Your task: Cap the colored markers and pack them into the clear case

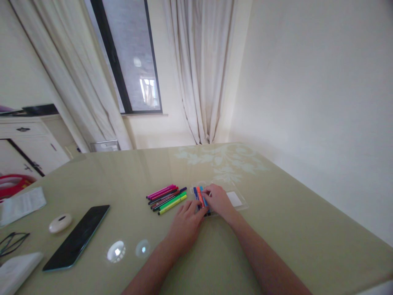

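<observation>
A clear plastic marker case [244, 203] lies flat on the table with a white card [234, 199] in its right part. Several markers sit side by side in its left part, among them a dark blue marker [195, 191] and an orange marker [199, 196]. My right hand [218, 199] is closed, its fingertips pinching a light blue marker [205, 202] in this row. From the near left, my left hand [187, 221] has thumb and fingers around the lower ends of the markers; its grip is partly hidden. Loose pink, dark, green and yellow markers [167, 198] lie left of the case.
On the left of the glossy table [291, 237] are a phone [78, 237], a round white case [60, 223], a white packet [23, 205], glasses [14, 242] and a white box-like object [20, 268]. A wall [322, 102] borders the table's right side.
</observation>
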Motion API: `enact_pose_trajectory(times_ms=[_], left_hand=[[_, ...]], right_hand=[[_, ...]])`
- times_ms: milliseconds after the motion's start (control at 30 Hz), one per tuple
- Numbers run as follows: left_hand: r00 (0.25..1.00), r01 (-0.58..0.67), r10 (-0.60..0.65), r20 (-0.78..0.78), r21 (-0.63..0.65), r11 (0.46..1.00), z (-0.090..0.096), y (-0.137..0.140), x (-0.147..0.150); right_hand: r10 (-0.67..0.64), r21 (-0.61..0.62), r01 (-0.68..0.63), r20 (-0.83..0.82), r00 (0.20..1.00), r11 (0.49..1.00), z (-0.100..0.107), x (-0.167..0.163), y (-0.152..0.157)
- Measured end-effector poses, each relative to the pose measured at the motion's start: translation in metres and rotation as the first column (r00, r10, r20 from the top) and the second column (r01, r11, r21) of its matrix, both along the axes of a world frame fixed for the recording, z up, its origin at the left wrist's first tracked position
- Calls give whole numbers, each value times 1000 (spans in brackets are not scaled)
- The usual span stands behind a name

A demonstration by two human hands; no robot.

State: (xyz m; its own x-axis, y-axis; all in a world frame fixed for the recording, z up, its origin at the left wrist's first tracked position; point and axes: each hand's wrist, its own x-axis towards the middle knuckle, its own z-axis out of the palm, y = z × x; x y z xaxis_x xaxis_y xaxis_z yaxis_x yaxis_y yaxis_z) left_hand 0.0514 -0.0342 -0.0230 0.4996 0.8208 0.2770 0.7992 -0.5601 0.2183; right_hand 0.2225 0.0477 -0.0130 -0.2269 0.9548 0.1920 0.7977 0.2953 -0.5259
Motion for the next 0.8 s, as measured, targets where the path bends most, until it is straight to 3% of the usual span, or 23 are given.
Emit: enact_pose_trajectory(times_ms=[133,200,300,400,533,667,733,800], left_hand=[[994,15,-17,110,15,1000,3,5,-8],[982,-108,99,163,51,993,6,11,-18],[925,-374,363,110,118,920,12,18,-36],[873,-483,488,-2,148,863,14,21,-50],[870,-488,493,-34,99,867,9,22,-55],[891,-446,441,111,26,895,6,24,-47],[890,-375,383,248,-77,924,7,24,-40],[871,-283,321,373,-155,947,8,22,-33]], right_hand=[[14,54,-13,-14,1000,998,0,2,-1],[9,78,-6,-44,999,997,1,3,-1],[-8,103,17,-92,996,994,4,4,-1],[-4,126,19,-119,993,992,6,4,-1],[6,142,15,-143,990,990,9,1,-4],[71,128,-41,-234,970,991,11,-6,-9],[130,55,-118,-381,915,991,11,-12,-12],[148,-61,-223,-578,803,973,11,-18,-15]])
